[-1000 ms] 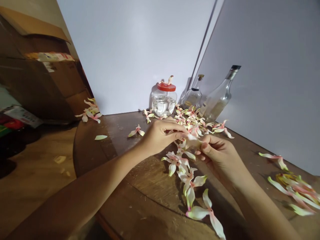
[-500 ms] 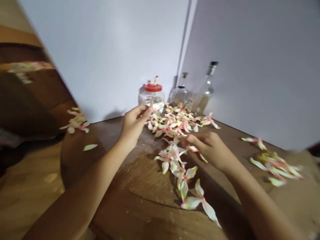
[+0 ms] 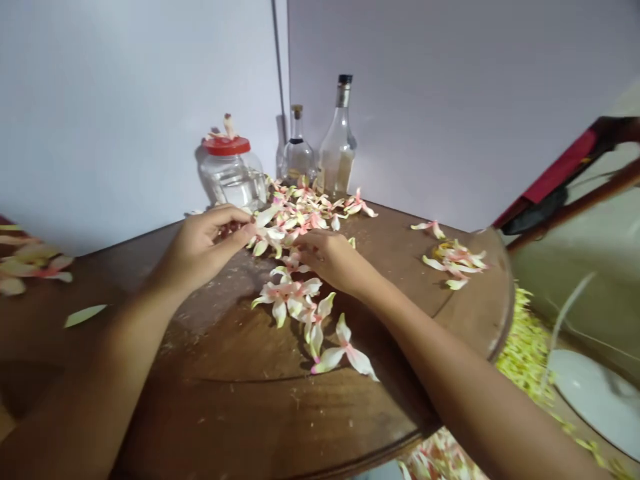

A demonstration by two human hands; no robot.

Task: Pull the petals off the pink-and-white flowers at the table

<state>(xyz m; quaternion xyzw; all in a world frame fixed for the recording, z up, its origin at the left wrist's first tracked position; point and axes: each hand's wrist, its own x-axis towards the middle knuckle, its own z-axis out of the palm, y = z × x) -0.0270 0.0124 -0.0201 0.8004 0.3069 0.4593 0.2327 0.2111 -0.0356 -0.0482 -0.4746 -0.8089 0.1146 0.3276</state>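
Observation:
Pink-and-white flowers with greenish petal tips lie in a heap (image 3: 305, 212) on the brown wooden table (image 3: 240, 413). At the heap's left edge, my left hand (image 3: 203, 243) is closed, thumb and forefinger pinching at a white-petalled flower (image 3: 267, 217). My right hand (image 3: 333, 257) reaches over the heap's near side, palm down, with bent fingers among the blossoms. Its fingertips are partly hidden, so what they grip cannot be made out. A trail of flowers (image 3: 285, 293) runs from between the hands toward me, ending in a single three-petalled flower (image 3: 345, 355).
Behind the heap stand a red-lidded jar (image 3: 233, 173), a small corked bottle (image 3: 299, 157) and a tall bottle (image 3: 337, 150), near the wall. A small flower cluster (image 3: 455, 257) lies right; a loose petal (image 3: 85, 316) lies left. Yellow-green pieces (image 3: 525, 353) cover the floor beyond the table edge.
The view has swung right, bringing the table's right edge and floor into sight. My left hand has come down to the heap; my right hand has moved closer to it.

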